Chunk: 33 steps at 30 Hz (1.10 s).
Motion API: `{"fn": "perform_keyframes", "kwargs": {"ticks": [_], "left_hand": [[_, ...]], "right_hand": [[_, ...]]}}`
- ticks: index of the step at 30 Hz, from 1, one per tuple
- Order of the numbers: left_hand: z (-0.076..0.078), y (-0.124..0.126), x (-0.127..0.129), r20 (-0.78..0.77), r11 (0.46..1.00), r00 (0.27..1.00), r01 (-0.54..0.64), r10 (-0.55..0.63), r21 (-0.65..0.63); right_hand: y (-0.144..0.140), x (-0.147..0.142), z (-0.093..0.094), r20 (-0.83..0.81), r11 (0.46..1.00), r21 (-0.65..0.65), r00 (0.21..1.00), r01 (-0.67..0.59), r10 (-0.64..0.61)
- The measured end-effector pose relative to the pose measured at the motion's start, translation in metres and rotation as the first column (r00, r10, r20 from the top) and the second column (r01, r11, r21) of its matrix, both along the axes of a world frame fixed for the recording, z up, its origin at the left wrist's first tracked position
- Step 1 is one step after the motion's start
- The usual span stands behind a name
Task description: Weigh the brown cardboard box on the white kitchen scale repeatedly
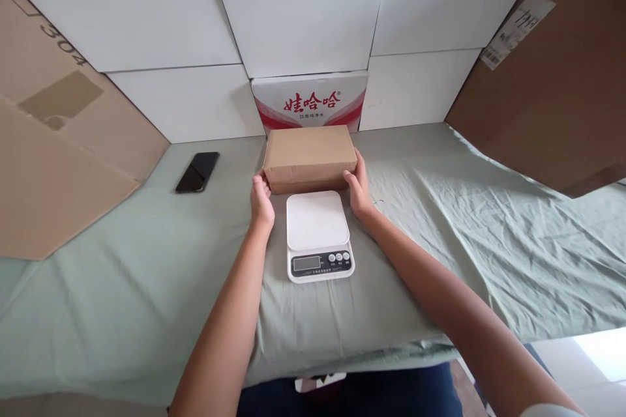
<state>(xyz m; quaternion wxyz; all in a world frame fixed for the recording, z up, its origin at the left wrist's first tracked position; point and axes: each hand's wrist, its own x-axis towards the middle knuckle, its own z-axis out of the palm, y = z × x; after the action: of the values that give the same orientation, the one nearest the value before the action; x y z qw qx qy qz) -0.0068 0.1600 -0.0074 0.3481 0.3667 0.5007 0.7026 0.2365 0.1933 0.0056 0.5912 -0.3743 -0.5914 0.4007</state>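
A small brown cardboard box [310,156] rests on the green cloth just behind a white kitchen scale [317,233]. My left hand [261,199] grips the box's left end and my right hand [358,189] grips its right end. The scale's white platform holds nothing, and its dark display and three buttons face me. Both forearms reach forward on either side of the scale.
A black phone [197,171] lies on the green cloth [122,273] at the left. A red-and-white printed carton [310,103] stands against the white boxes behind. Large brown cardboard sheets lean at the left [59,143] and right [552,78].
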Motion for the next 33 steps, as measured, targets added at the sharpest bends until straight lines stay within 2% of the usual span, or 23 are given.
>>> {"fn": "perform_keyframes", "kwargs": {"ticks": [10,20,33], "left_hand": [[0.006,-0.009,-0.006,0.023,0.999,0.999,-0.027,0.028,-0.041],[0.006,-0.014,0.000,-0.033,1.000,0.999,0.002,-0.002,0.002],[0.004,-0.015,0.002,-0.043,1.000,0.999,0.007,-0.007,0.010]], "right_hand": [[-0.002,0.002,-0.003,-0.067,0.994,-0.101,0.996,0.047,-0.054],[-0.002,0.004,0.000,-0.026,0.997,-0.062,0.999,0.035,-0.036],[-0.005,0.002,0.007,-0.085,0.995,-0.091,0.996,0.029,-0.036]]}}
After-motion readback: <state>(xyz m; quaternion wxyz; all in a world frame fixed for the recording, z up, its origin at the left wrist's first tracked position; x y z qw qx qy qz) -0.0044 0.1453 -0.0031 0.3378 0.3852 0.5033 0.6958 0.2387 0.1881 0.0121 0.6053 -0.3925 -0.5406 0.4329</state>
